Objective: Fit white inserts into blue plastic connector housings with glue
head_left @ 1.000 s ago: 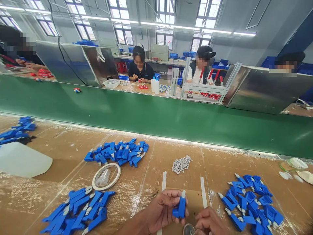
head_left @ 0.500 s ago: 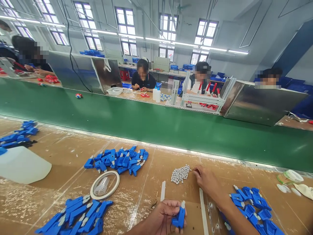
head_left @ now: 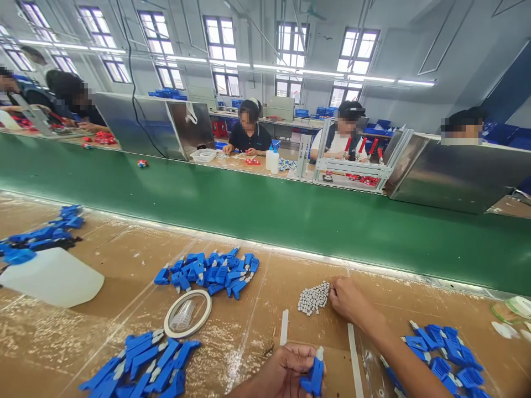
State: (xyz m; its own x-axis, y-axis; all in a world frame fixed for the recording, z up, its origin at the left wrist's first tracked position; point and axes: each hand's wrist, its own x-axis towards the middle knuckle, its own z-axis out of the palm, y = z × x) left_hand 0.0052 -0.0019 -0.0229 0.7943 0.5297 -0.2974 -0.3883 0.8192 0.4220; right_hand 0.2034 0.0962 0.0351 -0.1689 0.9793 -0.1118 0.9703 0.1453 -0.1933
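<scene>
My left hand (head_left: 290, 367) is closed around a blue plastic part (head_left: 317, 378) with a pale grey tip pointing up, near the front edge of the view. Past it, a heap of small grey-white pieces (head_left: 310, 300) lies on the cardboard-covered bench. My right hand (head_left: 348, 298) rests at the heap's right edge, its thumb and fingers pinched together. Whatever sits between those fingertips is hidden. Similar blue parts lie in a pile (head_left: 446, 354) by my right forearm, in a front-left pile (head_left: 145, 362) and in one farther back (head_left: 211, 271).
A roll of tape (head_left: 166, 320) with a clear plastic cup inside lies between two piles. To the left is a translucent bottle (head_left: 58, 279) on its side. White strips (head_left: 354, 359) mark the bench. Beyond runs a green conveyor belt (head_left: 249, 193), with several co-workers across it.
The view has turned slightly left, so everything sits farther right. My right hand has closed the small gap to the heap of grey-white pieces. My left hand keeps its hold on the blue part.
</scene>
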